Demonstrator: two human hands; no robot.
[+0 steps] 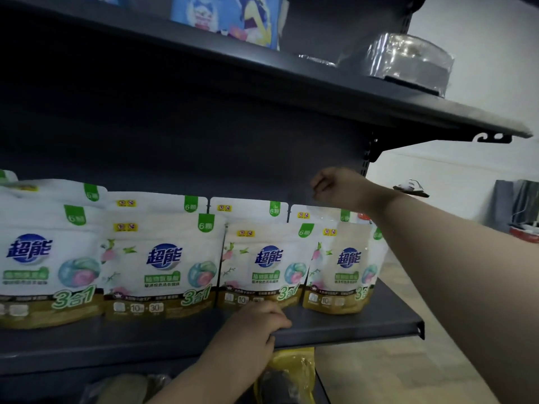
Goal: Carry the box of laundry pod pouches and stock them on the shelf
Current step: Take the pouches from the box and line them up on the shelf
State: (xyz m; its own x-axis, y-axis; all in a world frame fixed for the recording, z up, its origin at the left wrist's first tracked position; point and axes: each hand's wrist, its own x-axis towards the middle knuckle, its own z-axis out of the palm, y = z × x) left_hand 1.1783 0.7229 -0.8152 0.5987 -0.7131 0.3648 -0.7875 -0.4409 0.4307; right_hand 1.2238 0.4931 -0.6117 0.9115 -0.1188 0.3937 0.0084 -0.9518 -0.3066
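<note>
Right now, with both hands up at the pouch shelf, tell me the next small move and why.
Probably draw the right hand back from above the rightmost pouches: it hangs curled and seems to hold nothing, and the rows already stand upright. The left hand rests on the shelf edge, steadying. No box shows in this view.

Pouches (163, 258) stand in rows across the shelf (350, 325), filling it to the right end. A bare strip runs along its near edge. Open space lies above the pouches, under the upper shelf (379, 103).
</note>
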